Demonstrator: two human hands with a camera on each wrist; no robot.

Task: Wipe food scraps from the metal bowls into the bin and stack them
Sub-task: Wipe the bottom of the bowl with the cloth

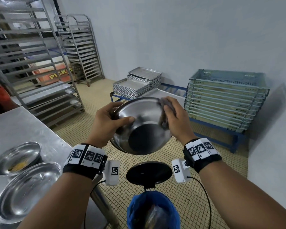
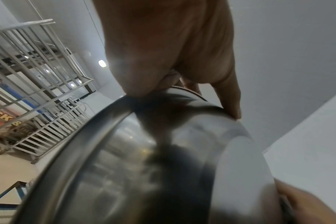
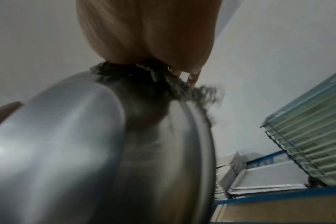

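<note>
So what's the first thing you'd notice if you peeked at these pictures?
The big shiny metal bowl in the middle, tilted above the blue-lined bin. The left hand grips its rim while the right hand presses a dark cloth against the inside. Two more bowls wait on the steel table at the lower left, the farther one holding yellowish scraps.

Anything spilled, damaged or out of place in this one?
Nothing stands out. The left hand grips the tilted bowl above the open bin, the right hand wipes it with a cloth, and scraps remain only in a bowl on the table.
</note>
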